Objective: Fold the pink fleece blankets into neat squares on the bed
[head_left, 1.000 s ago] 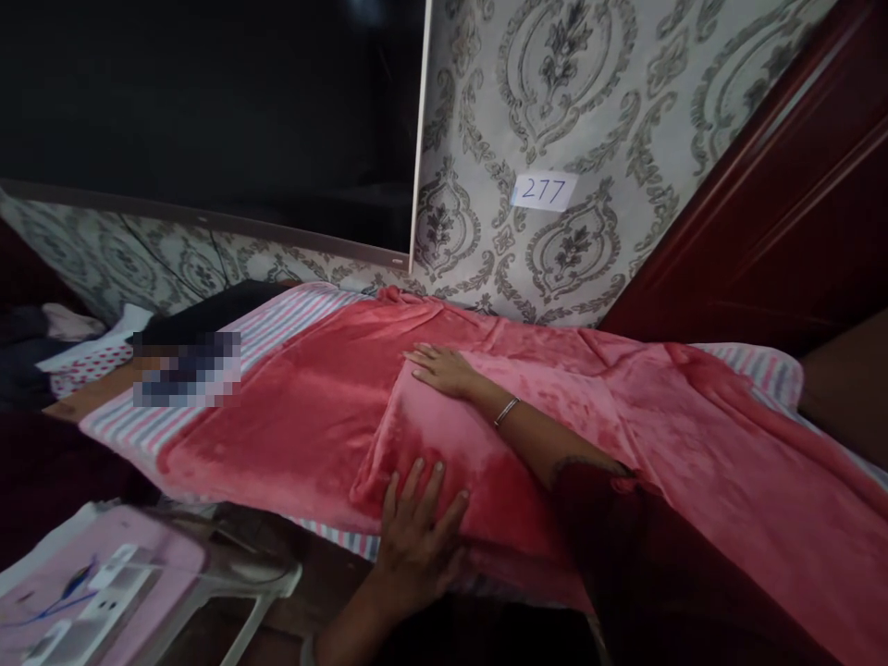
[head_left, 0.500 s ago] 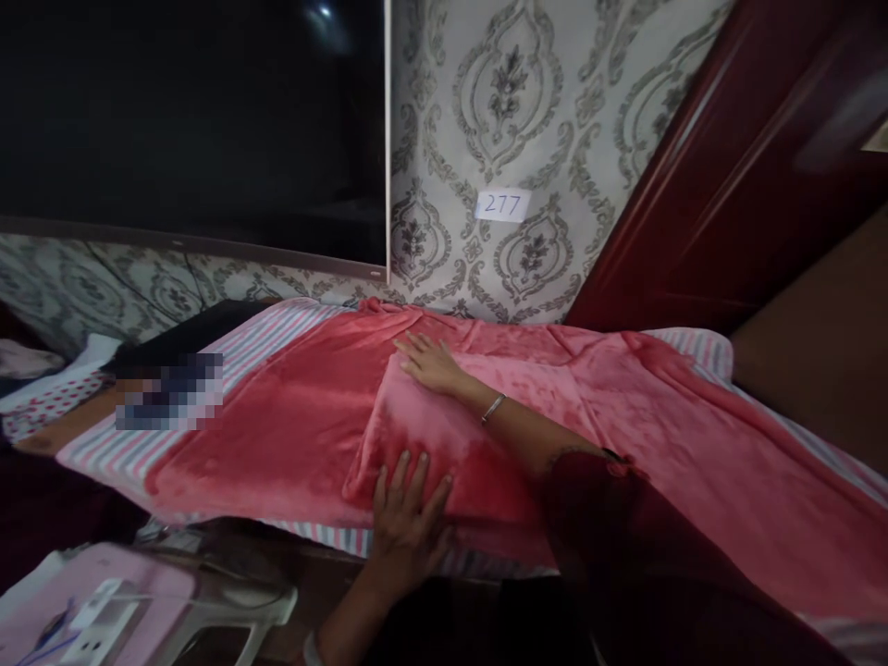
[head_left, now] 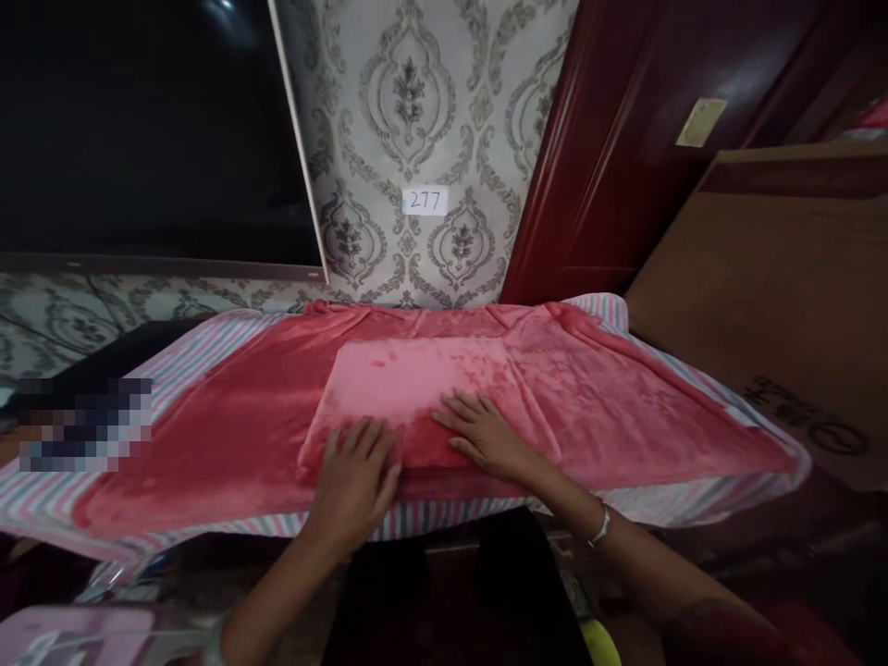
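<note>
A pink-red fleece blanket is spread over a table covered with a striped cloth. On top of it lies a folded pink square of the same fleece. My left hand rests flat on the near left edge of the folded square, fingers spread. My right hand lies flat on the near right part of the square, fingers stretched out, with a bangle on the wrist. Neither hand holds anything.
Patterned wallpaper with a small label reading 277 is behind the table. A dark screen hangs at the left. A dark red door and a brown cardboard sheet stand at the right. A dark object lies at the table's left end.
The view has swung to face the table squarely. My right hand came back from the far corner of the folded square to its near edge, beside my left hand.
</note>
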### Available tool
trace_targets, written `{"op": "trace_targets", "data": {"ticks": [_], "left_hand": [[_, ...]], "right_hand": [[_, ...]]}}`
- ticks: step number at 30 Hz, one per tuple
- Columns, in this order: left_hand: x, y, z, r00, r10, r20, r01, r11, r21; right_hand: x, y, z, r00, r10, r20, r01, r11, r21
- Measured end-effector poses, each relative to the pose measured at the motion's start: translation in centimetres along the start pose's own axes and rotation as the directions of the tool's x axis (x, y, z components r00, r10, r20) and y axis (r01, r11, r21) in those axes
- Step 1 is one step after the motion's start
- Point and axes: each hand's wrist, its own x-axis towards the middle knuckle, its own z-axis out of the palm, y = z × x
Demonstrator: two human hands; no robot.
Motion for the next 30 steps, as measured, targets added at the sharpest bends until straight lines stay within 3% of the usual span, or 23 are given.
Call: {"op": "trace_targets", "data": {"ticks": [3,5,10,13,16,19,26,30], "left_hand": [[4.7,-0.2,-0.9,0.976,0.151,0.158,-0.117,0.972,-0.203],[8.6,-0.1,-0.3,0.925,0.272,0.264,-0.169,0.919,-0.356],[17.4,0.8,4.4,0.756,0.457,0.468,-0.185,0.835,-0.518],[19.9,1.1,8.0,0.716,0.479,0.508,-0.216,0.844,-0.492],[20.8,0.5,10.7,0.714,0.512,0.477,-0.296,0.838,-0.458],[21.9,-1.0,12.1,0.740,0.481,0.470,-0.310,0.864,-0.397],[26.4,-4.8,14.3,0.773,0.288,0.565,-0.107,0.937,-0.332],[26.8,-5.6,15.4,0.841,0.206,0.501,-0.012,0.932,-0.363]], "right_hand": [[-0.1,0.4,0.0,0.998,0.013,-0.062,-0.012,1.000,0.017],[-0.1,0.5,0.1,0.996,0.016,-0.086,-0.016,1.000,-0.003],[-0.3,0.7,1.5,0.998,0.003,-0.069,-0.007,0.999,-0.052],[-0.5,0.8,2.5,0.995,0.033,-0.096,-0.035,0.999,-0.023],[-0.5,0.9,3.0,0.992,0.055,-0.113,-0.052,0.998,0.027],[-0.5,1.1,3.1,0.992,0.045,-0.114,-0.037,0.997,0.072],[-0.6,1.2,3.0,0.992,0.035,-0.121,-0.022,0.994,0.104],[-0.6,1.3,2.9,0.993,0.042,-0.109,-0.030,0.993,0.113]]}}
